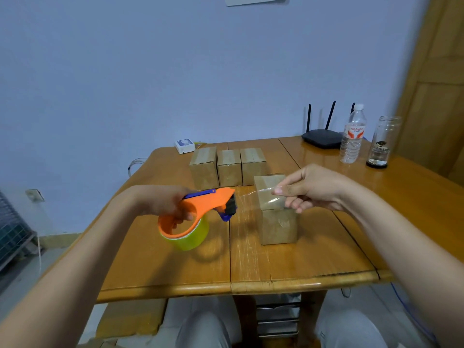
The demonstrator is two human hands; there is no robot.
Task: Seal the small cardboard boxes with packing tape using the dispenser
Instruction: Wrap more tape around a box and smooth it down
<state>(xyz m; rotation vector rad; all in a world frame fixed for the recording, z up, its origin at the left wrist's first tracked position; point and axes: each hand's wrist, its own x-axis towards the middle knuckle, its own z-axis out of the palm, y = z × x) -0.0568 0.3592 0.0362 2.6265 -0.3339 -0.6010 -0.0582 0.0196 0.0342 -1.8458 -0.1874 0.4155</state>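
Observation:
My left hand grips the orange tape dispenser, which carries a yellow-green roll of tape and hangs just above the table. A clear strip of tape runs from the dispenser's mouth to my right hand, which pinches its free end. The strip is stretched above a small cardboard box standing near the table's middle. Three more small cardboard boxes stand in a row behind it.
The wooden table has a black router, a plastic water bottle and a glass jar at the back right. A small white device lies at the back edge. My knees show below the front edge.

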